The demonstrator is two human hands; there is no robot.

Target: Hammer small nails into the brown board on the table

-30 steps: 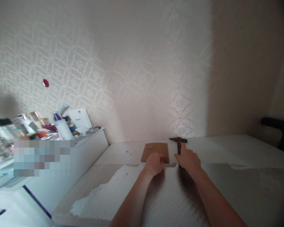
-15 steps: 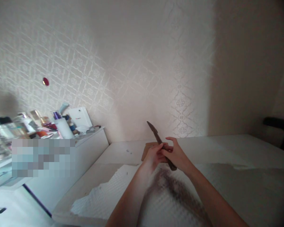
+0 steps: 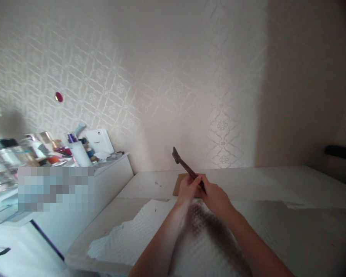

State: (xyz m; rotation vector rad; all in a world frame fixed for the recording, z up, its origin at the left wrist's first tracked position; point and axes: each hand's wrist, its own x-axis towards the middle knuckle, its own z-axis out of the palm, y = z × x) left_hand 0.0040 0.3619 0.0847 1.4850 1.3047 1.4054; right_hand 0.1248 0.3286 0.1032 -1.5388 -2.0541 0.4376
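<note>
A dark brown hammer [image 3: 187,168] slants up and to the left, its small head clear of the hands and its handle running down into them. My left hand [image 3: 187,188] is closed around the handle from the left. From the right, my right hand [image 3: 215,192] wraps the lower end of the handle, and the two hands touch. Behind them a flat brown piece, like cardboard [image 3: 177,187], lies on the white table [image 3: 248,184]. White textured paper towel [image 3: 132,234] spreads below my forearms, with a dark shadow or stain on it.
To the left, a white cabinet [image 3: 109,181] carries several bottles and jars, among them a white bottle with a purple top [image 3: 79,152]. A white box [image 3: 100,140] leans near the patterned wall [image 3: 173,77]. A black armrest-like shape [image 3: 340,150] stands at the right.
The hammer has turned, so its head shows more from the side and sits slightly left. My right hand has closed around the handle, its raised finger now folded in.
</note>
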